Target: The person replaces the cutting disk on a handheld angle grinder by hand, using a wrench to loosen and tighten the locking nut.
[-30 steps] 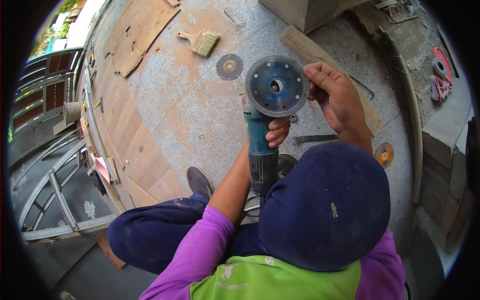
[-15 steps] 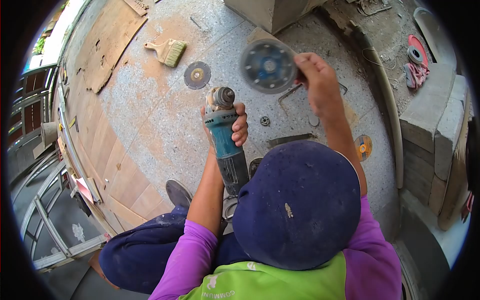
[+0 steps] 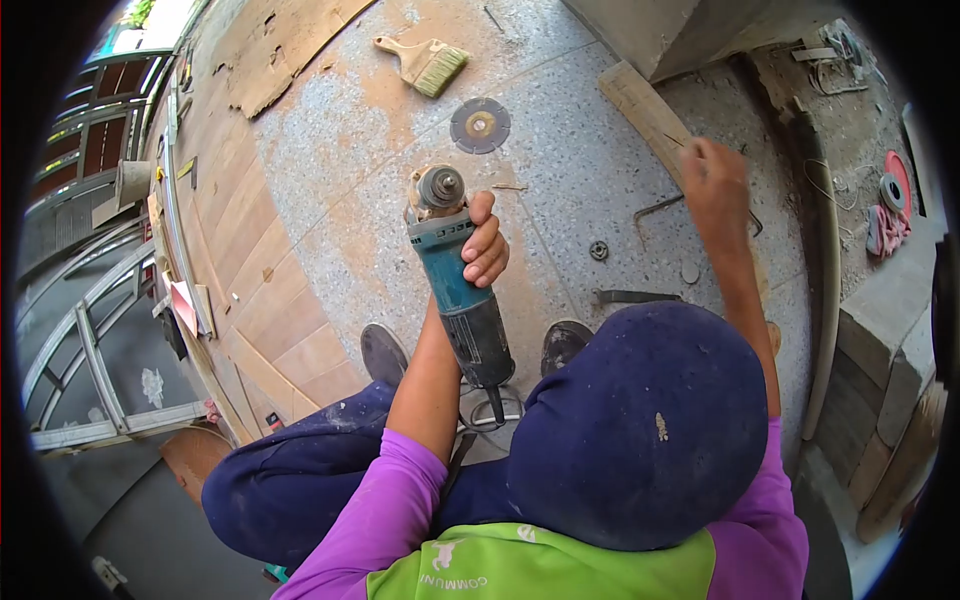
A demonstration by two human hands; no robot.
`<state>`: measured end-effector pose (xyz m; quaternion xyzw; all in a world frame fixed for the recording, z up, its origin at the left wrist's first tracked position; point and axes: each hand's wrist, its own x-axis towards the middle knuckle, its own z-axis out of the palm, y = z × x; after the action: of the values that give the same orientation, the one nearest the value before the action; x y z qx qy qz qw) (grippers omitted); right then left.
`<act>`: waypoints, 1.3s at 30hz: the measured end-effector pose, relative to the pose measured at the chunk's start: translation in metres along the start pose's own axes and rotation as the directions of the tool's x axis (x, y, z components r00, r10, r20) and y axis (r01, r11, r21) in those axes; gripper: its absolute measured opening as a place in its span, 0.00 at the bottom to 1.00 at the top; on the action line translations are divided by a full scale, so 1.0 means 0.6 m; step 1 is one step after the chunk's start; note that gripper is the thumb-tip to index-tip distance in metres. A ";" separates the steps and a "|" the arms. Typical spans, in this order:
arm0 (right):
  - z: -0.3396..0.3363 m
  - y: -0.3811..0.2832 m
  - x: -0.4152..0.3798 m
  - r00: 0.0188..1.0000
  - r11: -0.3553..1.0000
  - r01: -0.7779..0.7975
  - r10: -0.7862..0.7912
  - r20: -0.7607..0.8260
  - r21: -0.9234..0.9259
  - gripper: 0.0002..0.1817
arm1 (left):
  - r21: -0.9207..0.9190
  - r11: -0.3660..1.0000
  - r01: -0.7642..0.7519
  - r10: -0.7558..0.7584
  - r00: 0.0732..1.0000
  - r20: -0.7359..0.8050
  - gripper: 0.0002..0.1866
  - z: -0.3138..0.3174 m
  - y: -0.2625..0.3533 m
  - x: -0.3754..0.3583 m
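Observation:
My left hand [image 3: 485, 245] is wrapped around the teal and black body of an angle grinder [image 3: 450, 280], held upright with its bare spindle at the top and no disc on it. To the right, my right hand [image 3: 715, 170] is raised with its fingers pinched together, slightly blurred. A thin dark line by its fingertips looks like the cutting disc [image 3: 676, 141] turned edge-on; most of it is hidden. Beyond the grinder a second cutting disc [image 3: 480, 125] lies flat on the floor. A small round flange nut [image 3: 599, 250] rests between my hands.
A paintbrush [image 3: 428, 65] lies at the far side of the speckled floor. A wooden strip [image 3: 640, 115], a bent metal rod [image 3: 655, 208] and a dark flat bar [image 3: 637, 296] are on the right. Concrete blocks [image 3: 885, 315] stand at the right edge.
The disc in my right hand has turned from face-on to a thin edge. The view has shifted, so floor items sit further right. My left hand still holds the grinder.

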<state>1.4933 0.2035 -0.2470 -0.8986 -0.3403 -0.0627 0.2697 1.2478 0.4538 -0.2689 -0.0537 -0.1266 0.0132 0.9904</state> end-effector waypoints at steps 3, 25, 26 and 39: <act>0.113 -0.145 0.053 0.964 0.943 0.117 -0.184 0.194 0.310 0.13 | 0.004 1.000 -0.017 0.017 1.000 -0.005 0.37 0.019 -0.003 0.002; 0.293 -0.298 0.214 0.694 0.988 0.152 -0.107 0.712 0.000 0.48 | -0.191 0.968 0.164 -0.127 0.973 0.192 0.20 0.060 -0.060 0.055; 0.295 -0.296 0.216 0.700 0.992 0.125 -0.093 0.708 0.007 0.47 | -0.188 0.968 0.166 -0.130 0.973 0.190 0.20 0.061 -0.063 0.057; 0.262 -0.183 0.176 0.688 0.342 -0.691 0.041 0.724 0.637 0.17 | -0.172 0.984 0.050 -0.031 0.993 0.112 0.23 0.059 -0.042 0.024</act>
<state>1.4918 0.4158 -0.3000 -0.6420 -0.1575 0.4752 0.5807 1.2533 0.4331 -0.2282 -0.1369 -0.1822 -0.0150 0.9736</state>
